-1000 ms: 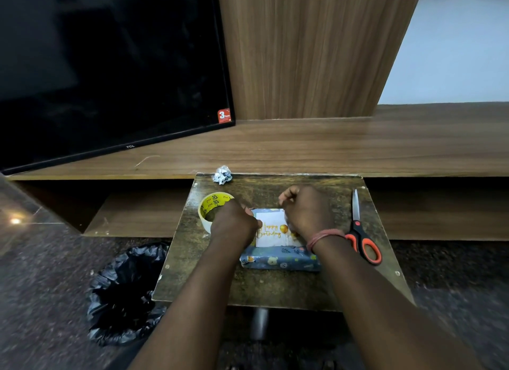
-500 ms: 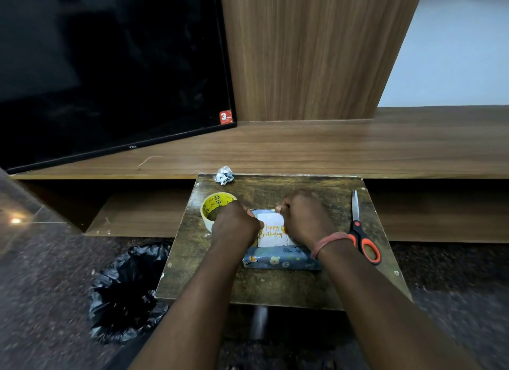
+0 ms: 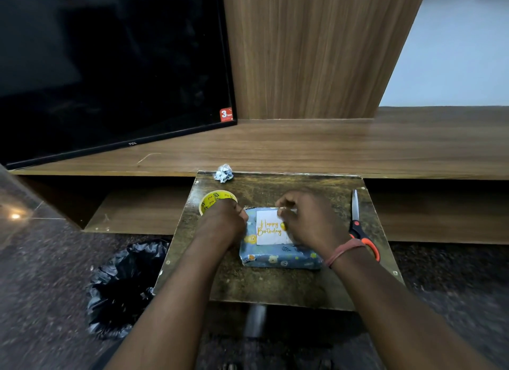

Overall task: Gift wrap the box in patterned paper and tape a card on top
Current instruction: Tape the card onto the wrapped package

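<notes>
**Head view: card being taped onto the wrapped box**

Head view shows the box (image 3: pixel 278 248), already covered in blue patterned paper, lying near the middle of the small table (image 3: pixel 275 284), slightly toward its far half. On top of it lies the white card (image 3: pixel 271 229) with "Happy Birthday" in gold script. A strip of clear tape (image 3: pixel 287 210) seems to run along the card's far edge (it is thin and glossy, so its full extent is hard to tell).

The right hand (image 3: pixel 308 221) has its fingers curled and pinched at that far edge, apparently pressing or holding the tape down. The left hand (image 3: pixel 224 222) is curled at the box's left side; it likely steadies the box so the card does not shift, though whether it grips anything I cannot tell.

Just behind the left hand, toward the table's far left corner, stands the yellow tape roll (image 3: pixel 216 200), within easy reach for another strip. Scissors (image 3: pixel 359 226) lie along the right edge. A crumpled paper scrap (image 3: pixel 224 173) sits at the far edge.

On the floor left of the table, a black bin bag (image 3: pixel 124 287) sits open; its contents cannot be made out.
</notes>
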